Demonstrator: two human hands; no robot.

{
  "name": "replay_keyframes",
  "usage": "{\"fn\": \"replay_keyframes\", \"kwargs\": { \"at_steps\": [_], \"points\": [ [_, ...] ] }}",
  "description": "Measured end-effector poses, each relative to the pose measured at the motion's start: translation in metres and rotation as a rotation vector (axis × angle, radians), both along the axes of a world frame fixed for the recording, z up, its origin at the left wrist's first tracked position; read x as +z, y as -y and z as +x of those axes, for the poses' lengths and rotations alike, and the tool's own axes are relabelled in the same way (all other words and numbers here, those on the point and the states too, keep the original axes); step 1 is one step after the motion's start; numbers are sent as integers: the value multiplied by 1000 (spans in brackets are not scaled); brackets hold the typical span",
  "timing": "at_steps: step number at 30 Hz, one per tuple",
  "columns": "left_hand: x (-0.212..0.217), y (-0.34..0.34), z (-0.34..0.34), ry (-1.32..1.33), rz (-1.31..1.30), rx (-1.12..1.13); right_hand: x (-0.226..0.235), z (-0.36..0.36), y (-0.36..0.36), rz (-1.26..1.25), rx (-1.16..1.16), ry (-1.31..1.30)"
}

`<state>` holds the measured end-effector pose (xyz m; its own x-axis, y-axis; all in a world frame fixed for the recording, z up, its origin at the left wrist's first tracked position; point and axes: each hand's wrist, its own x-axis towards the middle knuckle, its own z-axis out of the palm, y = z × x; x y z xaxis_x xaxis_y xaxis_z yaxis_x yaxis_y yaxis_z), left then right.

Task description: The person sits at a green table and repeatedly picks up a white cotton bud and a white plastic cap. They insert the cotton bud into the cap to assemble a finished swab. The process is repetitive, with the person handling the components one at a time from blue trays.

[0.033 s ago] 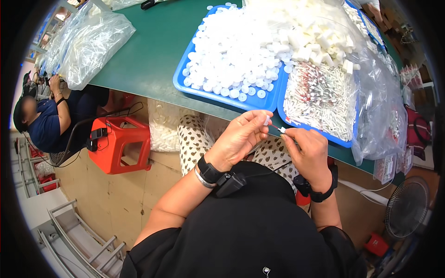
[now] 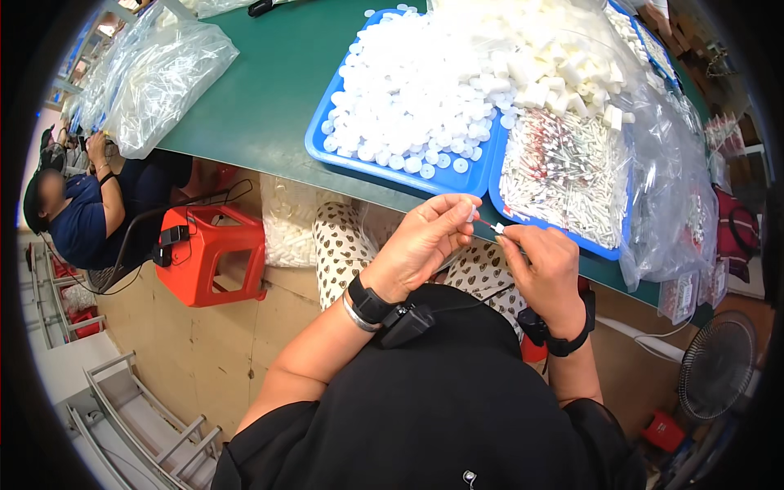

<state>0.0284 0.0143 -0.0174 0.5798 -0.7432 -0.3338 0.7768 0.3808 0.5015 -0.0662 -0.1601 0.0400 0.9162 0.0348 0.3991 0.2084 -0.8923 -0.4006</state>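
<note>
A small white plastic piece with a thin red stem (image 2: 487,223) sits pinched between both hands, just below the green worktop (image 2: 269,98) edge: left hand (image 2: 425,245) fingertips grasp one end, right hand (image 2: 543,265) the other, beneath blue trays of white caps (image 2: 392,167).

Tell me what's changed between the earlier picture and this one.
Nothing visibly changed. The left hand and right hand pinch the same small white piece with a thin red-tipped stem between them, just below the blue trays at the green table edge.
</note>
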Motion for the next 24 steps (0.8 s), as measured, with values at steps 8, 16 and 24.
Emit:
{"fn": "replay_keyframes", "kwargs": {
  "at_steps": [8, 16, 24],
  "points": [
    [3, 1, 0, 32, 33, -4, 3, 0, 1, -127, 10, 39],
    [5, 5, -4, -49, -1, -44, -1, 2, -7, -121, 22, 146],
    [-8, 9, -16, -116, -87, -76, -14, 2, -12, 57, -58, 117]
  ]
}}
